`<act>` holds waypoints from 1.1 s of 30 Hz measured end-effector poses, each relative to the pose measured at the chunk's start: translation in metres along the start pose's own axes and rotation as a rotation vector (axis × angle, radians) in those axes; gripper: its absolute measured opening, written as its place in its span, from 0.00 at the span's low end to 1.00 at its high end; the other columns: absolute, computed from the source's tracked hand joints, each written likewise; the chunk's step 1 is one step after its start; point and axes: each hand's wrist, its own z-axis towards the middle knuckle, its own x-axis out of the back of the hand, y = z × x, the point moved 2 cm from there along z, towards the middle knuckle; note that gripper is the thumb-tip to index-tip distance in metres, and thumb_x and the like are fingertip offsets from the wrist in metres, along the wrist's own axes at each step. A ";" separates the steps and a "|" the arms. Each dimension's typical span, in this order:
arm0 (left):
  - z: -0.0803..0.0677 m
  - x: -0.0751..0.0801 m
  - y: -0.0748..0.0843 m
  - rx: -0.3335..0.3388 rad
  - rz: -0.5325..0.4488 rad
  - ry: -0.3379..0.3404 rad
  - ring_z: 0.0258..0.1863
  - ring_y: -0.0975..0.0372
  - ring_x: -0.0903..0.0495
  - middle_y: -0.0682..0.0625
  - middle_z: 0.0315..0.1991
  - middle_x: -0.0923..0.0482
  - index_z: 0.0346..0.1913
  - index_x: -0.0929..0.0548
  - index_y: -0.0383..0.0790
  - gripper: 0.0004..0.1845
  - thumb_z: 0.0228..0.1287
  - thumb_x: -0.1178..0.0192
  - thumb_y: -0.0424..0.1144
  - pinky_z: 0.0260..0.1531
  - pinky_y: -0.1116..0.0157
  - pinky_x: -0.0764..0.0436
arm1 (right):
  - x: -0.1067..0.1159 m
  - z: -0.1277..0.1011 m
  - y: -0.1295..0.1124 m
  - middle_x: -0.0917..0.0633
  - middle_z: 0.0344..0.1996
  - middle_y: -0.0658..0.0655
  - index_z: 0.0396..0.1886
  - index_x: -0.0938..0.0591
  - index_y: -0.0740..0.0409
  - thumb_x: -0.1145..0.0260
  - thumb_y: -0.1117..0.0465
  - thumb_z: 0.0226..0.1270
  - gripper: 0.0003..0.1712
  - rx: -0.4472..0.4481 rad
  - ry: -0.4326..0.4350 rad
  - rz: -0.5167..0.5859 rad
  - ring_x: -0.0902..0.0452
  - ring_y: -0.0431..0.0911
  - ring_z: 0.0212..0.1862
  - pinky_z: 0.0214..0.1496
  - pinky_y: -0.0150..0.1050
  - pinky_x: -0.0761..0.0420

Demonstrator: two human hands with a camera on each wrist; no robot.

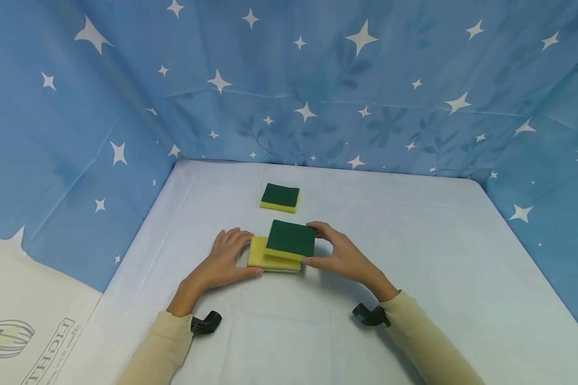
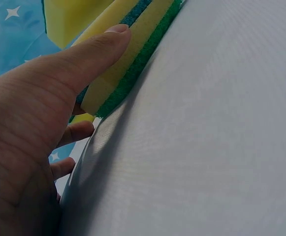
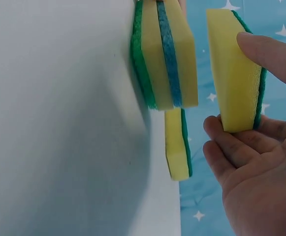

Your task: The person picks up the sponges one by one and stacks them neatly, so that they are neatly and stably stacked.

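Note:
Two sponges lie stacked on the table, yellow foam up; the right wrist view shows the lower sponge (image 3: 145, 59) with a green scouring layer and the upper sponge (image 3: 182, 64) with a blue-looking one. My left hand (image 1: 221, 262) grips the stack's left end, thumb along the near side and fingers at the far side. Above the stack, slightly tilted, is a third sponge (image 1: 291, 238), dark green side up. My right hand (image 1: 344, 256) pinches its right end between thumb and fingers. In the right wrist view a gap shows between this sponge and the stack.
Another sponge (image 1: 280, 197) lies farther back, green side up. A white cloth covers the table (image 1: 414, 240). Blue star-patterned curtain (image 1: 308, 80) hangs behind and along the sides, with a cream printed cloth (image 1: 24, 299) at the left.

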 end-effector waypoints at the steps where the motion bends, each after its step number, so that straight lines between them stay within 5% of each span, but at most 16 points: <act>1: 0.000 0.000 0.000 0.001 0.001 -0.002 0.81 0.40 0.47 0.41 0.73 0.30 0.74 0.27 0.41 0.47 0.60 0.26 0.65 0.79 0.36 0.62 | -0.001 0.001 -0.001 0.20 0.69 0.56 0.81 0.33 0.59 0.20 0.48 0.66 0.50 0.003 0.000 -0.004 0.26 0.58 0.72 0.73 0.68 0.30; 33: 0.001 0.001 0.000 0.001 -0.004 -0.014 0.81 0.39 0.47 0.40 0.74 0.31 0.75 0.27 0.41 0.46 0.60 0.26 0.63 0.80 0.37 0.62 | -0.023 0.011 -0.001 0.20 0.70 0.57 0.81 0.33 0.59 0.20 0.48 0.67 0.49 0.043 -0.055 0.009 0.25 0.57 0.71 0.74 0.66 0.30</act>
